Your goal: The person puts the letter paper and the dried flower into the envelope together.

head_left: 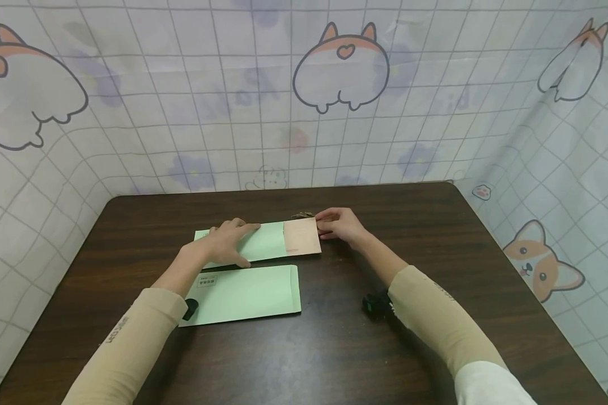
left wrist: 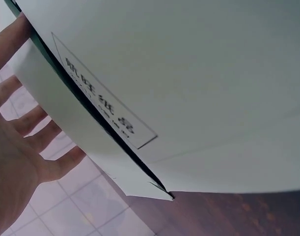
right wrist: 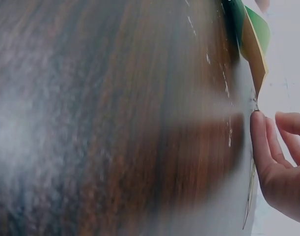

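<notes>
My left hand (head_left: 225, 243) rests with spread fingers on the left part of the upper pale green envelope (head_left: 266, 243). Out of that envelope's right end sticks a tan card (head_left: 302, 236). At the card's right edge is my right hand (head_left: 342, 225), its fingertips touching the edge; the right wrist view shows gaps between the fingers (right wrist: 260, 132). A second green envelope (head_left: 248, 295), with a small printed box at its upper left, lies just nearer to me. The left wrist view has my spread left hand (left wrist: 17, 152) beside an envelope edge with printed characters.
Just behind the card lies a small, flat, yellowish patterned thing (head_left: 303, 215). The dark wooden table (head_left: 344, 349) stands against a checked wall covering (head_left: 263, 140) with cartoon animals. A black wrist camera (head_left: 375, 304) sits under my right forearm.
</notes>
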Action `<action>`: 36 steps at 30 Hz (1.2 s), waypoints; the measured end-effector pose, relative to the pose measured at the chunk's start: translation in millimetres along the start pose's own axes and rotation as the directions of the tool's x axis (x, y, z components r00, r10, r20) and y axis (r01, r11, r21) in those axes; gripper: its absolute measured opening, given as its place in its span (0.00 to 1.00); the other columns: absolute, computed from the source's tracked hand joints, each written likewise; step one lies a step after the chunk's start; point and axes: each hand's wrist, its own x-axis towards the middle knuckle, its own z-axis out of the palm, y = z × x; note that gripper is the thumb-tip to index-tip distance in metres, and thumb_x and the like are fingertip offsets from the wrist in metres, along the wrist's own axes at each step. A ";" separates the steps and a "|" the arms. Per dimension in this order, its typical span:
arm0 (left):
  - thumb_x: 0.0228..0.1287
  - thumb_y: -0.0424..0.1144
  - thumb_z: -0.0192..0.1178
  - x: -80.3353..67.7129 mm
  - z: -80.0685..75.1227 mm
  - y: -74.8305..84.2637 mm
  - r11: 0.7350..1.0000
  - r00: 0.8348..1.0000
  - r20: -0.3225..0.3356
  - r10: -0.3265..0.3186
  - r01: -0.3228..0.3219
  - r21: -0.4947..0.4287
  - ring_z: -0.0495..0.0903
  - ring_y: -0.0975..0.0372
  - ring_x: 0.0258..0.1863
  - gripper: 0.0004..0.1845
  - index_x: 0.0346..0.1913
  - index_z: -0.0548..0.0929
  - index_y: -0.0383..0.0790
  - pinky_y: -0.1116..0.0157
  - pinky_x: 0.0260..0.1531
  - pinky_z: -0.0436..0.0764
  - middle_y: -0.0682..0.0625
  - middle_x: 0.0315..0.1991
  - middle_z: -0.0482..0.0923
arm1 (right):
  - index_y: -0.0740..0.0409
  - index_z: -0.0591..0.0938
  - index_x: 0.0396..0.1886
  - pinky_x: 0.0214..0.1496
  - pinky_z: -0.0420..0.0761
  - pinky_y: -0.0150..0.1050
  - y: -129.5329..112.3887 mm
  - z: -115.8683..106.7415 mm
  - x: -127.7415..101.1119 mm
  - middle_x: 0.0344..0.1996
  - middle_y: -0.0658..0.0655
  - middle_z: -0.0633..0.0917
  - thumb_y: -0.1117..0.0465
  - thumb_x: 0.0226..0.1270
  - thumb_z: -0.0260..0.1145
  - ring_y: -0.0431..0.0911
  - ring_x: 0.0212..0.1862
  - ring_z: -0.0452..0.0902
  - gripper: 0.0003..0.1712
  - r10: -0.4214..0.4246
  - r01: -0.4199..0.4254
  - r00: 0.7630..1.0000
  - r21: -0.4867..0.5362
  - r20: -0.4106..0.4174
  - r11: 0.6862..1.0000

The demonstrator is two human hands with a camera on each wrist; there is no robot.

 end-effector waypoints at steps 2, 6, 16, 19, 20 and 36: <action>0.57 0.48 0.78 -0.1 0.4 -0.2 1.000 1.000 -0.002 0.002 -0.002 0.004 0.59 0.39 0.72 0.53 0.81 0.59 0.46 0.25 0.63 0.52 0.34 0.73 0.59 | 0.73 0.80 0.60 0.50 0.86 0.47 -0.1 1.4 0.5 0.50 0.70 0.84 0.73 0.73 0.63 0.54 0.46 0.85 0.18 0.001 -0.001 1.000 0.004 0.002 1.000; 0.58 0.49 0.78 -0.2 1.1 -0.9 1.000 1.000 -0.003 0.004 -0.004 0.010 0.59 0.40 0.73 0.53 0.82 0.59 0.46 0.25 0.63 0.52 0.35 0.73 0.59 | 0.73 0.80 0.61 0.50 0.85 0.47 -1.6 4.8 0.2 0.51 0.70 0.83 0.75 0.72 0.64 0.54 0.47 0.84 0.18 0.010 -0.011 1.000 0.016 0.015 1.000; 0.56 0.49 0.78 1.0 1.2 -1.1 1.000 1.000 0.000 -0.001 0.001 0.008 0.59 0.41 0.72 0.53 0.82 0.60 0.47 0.25 0.63 0.52 0.35 0.73 0.60 | 0.72 0.77 0.65 0.52 0.85 0.47 -4.9 14.5 0.0 0.55 0.71 0.81 0.74 0.73 0.63 0.57 0.52 0.83 0.22 0.021 -0.028 0.996 0.071 0.088 0.997; 0.56 0.49 0.78 0.8 1.5 -1.6 1.000 1.000 -0.001 0.001 -0.001 0.009 0.59 0.40 0.72 0.53 0.82 0.59 0.47 0.25 0.63 0.52 0.35 0.73 0.59 | 0.71 0.77 0.65 0.53 0.85 0.47 -5.9 17.5 0.2 0.56 0.71 0.80 0.75 0.73 0.63 0.58 0.53 0.82 0.22 0.025 -0.033 0.995 0.078 0.095 0.996; 0.57 0.48 0.78 0.9 1.6 -1.8 1.000 1.000 0.000 0.001 -0.001 0.008 0.59 0.40 0.73 0.53 0.82 0.59 0.47 0.25 0.63 0.52 0.35 0.73 0.59 | 0.71 0.77 0.65 0.53 0.84 0.48 -5.9 18.4 0.4 0.56 0.71 0.80 0.75 0.73 0.63 0.58 0.53 0.82 0.22 0.025 -0.033 0.995 0.081 0.097 0.996; 0.57 0.49 0.78 1.7 1.6 -2.0 1.000 1.000 0.002 0.004 -0.004 0.013 0.58 0.38 0.73 0.53 0.82 0.59 0.46 0.26 0.62 0.55 0.34 0.74 0.58 | 0.71 0.77 0.65 0.53 0.84 0.49 -5.8 35.1 5.4 0.55 0.70 0.81 0.74 0.72 0.64 0.55 0.52 0.83 0.23 0.010 -0.023 0.994 0.117 0.109 0.993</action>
